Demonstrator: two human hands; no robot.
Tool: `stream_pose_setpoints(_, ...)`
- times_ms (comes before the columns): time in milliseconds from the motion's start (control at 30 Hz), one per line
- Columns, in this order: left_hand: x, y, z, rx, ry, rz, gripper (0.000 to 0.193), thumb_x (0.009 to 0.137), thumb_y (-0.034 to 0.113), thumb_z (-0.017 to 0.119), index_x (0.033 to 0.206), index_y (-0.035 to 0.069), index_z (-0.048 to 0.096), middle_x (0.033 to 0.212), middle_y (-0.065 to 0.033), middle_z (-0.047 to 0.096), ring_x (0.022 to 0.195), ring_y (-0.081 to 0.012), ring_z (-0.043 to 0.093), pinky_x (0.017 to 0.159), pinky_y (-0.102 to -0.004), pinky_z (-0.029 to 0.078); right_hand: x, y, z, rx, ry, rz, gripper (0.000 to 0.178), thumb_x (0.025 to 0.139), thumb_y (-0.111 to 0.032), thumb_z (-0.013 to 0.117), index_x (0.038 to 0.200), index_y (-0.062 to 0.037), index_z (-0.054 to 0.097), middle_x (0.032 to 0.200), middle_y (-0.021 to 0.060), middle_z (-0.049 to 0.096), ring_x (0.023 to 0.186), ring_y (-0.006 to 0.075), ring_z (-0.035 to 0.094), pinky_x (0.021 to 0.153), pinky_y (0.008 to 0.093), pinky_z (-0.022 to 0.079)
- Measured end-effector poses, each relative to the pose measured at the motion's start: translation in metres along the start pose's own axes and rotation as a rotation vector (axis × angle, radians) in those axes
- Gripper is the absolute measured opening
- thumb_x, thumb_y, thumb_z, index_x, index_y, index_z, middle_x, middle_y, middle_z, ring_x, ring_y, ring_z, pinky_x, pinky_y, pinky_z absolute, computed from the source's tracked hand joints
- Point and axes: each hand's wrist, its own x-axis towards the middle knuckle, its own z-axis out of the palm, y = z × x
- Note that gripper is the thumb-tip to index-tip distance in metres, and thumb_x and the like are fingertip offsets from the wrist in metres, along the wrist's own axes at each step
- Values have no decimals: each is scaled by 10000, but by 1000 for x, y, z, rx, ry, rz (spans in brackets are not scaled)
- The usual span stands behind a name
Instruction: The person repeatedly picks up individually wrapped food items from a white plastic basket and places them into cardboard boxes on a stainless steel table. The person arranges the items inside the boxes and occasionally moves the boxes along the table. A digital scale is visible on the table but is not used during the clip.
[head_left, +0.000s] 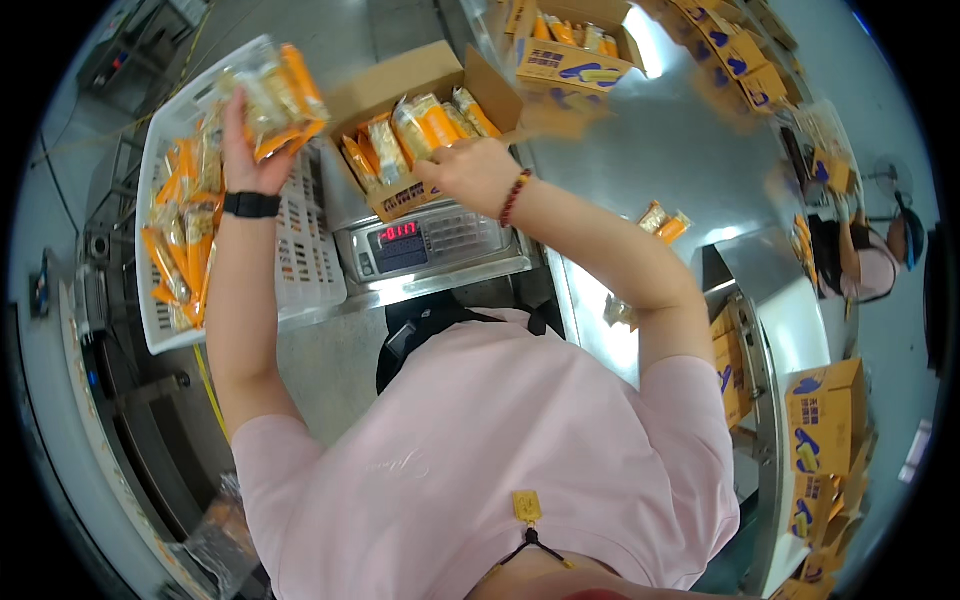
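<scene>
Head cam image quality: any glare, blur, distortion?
Head view: white glare patches on the steel table; head view: fisheye bending toward the rim, black corners; head view: packets in the left hand look slightly soft, motion or focus unclear; head view: scale display glows red.

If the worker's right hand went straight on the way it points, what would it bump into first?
The right hand would probably meet the orange-and-clear plastic packets in the open brown cardboard box first; depth is unclear, so it might brush the box itself instead.
</scene>
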Motion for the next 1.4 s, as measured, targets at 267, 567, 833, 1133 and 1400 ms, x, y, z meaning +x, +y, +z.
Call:
stream_pose_setpoints(267,12,9,-11,120,75,130,394,854,332,530,1150,74,491,1103,-57,553,1014,-230,526,895,-392,411,-60,-56,-5,564,369,218,299,760,-53,568,1059,-68,567,1001,97,586,983,249,546,819,346,455)
stream_pose_setpoints(567,1,21,3,93,132,170,383,863,334,517,1140,71,492,1128,-54,539,1053,-201,497,927,-389,376,-78,-45,30,2007,611,1208,538,847,-233,559,1283,-39,312,1183,131,460,1020,227,503,855,400,444)
stream_pose_setpoints(833,7,21,-5,116,60,204,369,870,414,469,1009,87,570,877,-50,628,765,-190,610,660,-339,509,-3,-34,3,2363,435,1131,523,827,-362,578,1218,-87,366,1103,101,454,1033,250,474,889,473,402)
stream_pose_setpoints(1133,43,6,-50,376,177,186,388,841,241,582,1161,76,435,1014,-40,555,915,-177,563,758,-345,497,-35,14,25,2315,753,1187,263,862,-77,414,1086,58,441,1065,202,530,1016,339,523,839,443,472)
stream_pose_setpoints(1400,33,6,-29,359,209,183,420,869,335,516,1167,44,464,1074,-52,559,975,-173,544,827,-326,448,-106,114,78,2142,1113,1279,241,829,-63,423,1046,24,482,1038,169,558,947,305,550,788,429,486)
